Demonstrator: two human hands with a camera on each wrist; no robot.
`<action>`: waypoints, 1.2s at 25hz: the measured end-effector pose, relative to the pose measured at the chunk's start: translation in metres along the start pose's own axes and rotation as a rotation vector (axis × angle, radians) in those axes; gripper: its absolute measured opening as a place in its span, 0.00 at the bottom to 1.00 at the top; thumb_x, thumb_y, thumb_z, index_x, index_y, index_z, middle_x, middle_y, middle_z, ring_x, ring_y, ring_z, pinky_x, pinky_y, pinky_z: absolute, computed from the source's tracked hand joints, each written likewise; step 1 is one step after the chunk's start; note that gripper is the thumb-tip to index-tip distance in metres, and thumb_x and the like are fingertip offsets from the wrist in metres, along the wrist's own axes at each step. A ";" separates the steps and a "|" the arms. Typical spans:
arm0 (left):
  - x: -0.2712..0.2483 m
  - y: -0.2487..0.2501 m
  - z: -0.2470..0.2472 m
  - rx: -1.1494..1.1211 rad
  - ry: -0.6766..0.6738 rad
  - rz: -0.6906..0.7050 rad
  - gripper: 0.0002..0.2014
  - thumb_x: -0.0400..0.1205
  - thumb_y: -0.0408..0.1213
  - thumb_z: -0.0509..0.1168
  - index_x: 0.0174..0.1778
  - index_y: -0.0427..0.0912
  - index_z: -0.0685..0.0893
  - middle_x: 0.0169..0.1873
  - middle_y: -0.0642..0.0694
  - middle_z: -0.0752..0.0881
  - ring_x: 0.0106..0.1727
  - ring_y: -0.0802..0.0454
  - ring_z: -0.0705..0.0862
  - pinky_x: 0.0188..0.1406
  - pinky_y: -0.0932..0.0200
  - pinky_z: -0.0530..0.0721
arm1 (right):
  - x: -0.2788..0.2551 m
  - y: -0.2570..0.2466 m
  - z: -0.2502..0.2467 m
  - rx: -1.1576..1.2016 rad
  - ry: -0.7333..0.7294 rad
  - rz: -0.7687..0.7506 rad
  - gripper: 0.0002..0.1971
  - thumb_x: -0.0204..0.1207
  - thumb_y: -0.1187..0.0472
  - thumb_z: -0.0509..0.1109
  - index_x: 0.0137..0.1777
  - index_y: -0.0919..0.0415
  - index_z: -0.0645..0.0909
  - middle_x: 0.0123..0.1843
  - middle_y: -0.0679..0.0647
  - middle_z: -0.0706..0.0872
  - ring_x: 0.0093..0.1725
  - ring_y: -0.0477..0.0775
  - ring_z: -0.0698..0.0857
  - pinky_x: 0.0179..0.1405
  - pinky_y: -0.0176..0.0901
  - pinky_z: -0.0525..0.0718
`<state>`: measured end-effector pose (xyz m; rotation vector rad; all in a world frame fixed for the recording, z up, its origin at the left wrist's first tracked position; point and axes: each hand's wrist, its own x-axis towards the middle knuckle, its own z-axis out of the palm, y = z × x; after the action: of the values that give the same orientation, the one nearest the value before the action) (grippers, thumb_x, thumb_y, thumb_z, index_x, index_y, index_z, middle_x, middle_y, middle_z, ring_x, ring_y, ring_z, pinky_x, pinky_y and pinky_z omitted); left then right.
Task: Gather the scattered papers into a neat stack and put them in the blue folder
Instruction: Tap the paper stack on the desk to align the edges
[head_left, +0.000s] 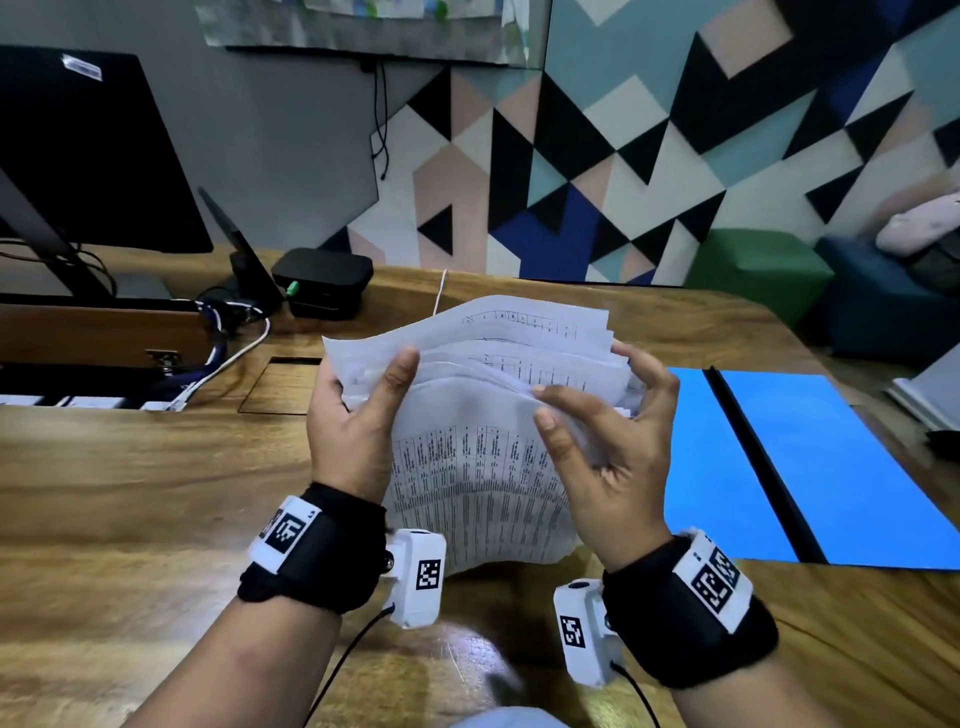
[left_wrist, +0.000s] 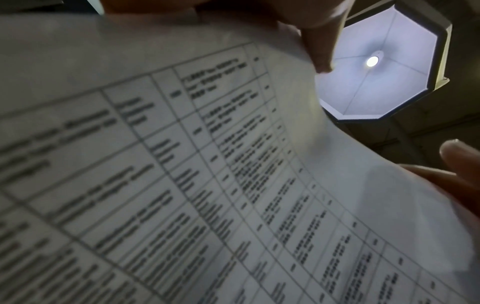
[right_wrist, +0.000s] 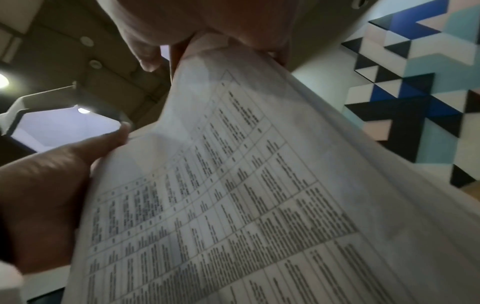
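Observation:
Both hands hold an uneven bundle of printed papers (head_left: 472, 415) upright above the wooden desk (head_left: 130, 467), its lower edge near the desk top. My left hand (head_left: 363, 415) grips the bundle's left edge, thumb across the front sheet. My right hand (head_left: 602, 415) grips the right edge, thumb on the front and fingers behind. The sheets' top edges are fanned and out of line. The papers (left_wrist: 207, 185) with tables of text fill the left wrist view, and the papers (right_wrist: 259, 205) fill the right wrist view too. The blue folder (head_left: 810, 467) lies open and flat on the desk to the right.
A black monitor (head_left: 88, 156) stands at the back left, with a small black box (head_left: 322, 275) and loose cables (head_left: 223, 343) beside it. A cable hatch (head_left: 280, 384) is set in the desk behind my left hand. Green and blue stools (head_left: 763, 270) stand beyond the desk.

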<state>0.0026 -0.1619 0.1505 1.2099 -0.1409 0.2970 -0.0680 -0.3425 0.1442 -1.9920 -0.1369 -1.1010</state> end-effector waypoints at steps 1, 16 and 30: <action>0.000 0.000 0.000 0.022 0.010 0.000 0.13 0.72 0.39 0.76 0.50 0.47 0.82 0.41 0.53 0.92 0.45 0.55 0.90 0.46 0.57 0.88 | -0.001 -0.001 0.000 -0.015 0.004 -0.033 0.11 0.74 0.52 0.71 0.53 0.54 0.88 0.67 0.58 0.68 0.73 0.49 0.70 0.72 0.40 0.71; -0.002 0.008 0.002 0.037 0.087 -0.069 0.20 0.71 0.62 0.66 0.38 0.46 0.77 0.38 0.40 0.82 0.41 0.47 0.81 0.44 0.47 0.83 | 0.022 0.003 0.006 0.061 0.272 0.222 0.04 0.81 0.60 0.59 0.49 0.56 0.75 0.47 0.56 0.78 0.46 0.42 0.76 0.48 0.34 0.74; 0.020 -0.006 0.001 0.109 0.063 -0.005 0.26 0.69 0.65 0.67 0.29 0.46 0.67 0.17 0.59 0.72 0.20 0.65 0.69 0.21 0.69 0.71 | 0.003 0.036 -0.007 0.363 -0.287 0.554 0.48 0.51 0.62 0.87 0.72 0.51 0.68 0.61 0.49 0.84 0.60 0.39 0.84 0.68 0.40 0.80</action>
<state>0.0234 -0.1619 0.1503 1.3067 -0.0675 0.3413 -0.0547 -0.3711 0.1262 -1.6974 0.0622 -0.4011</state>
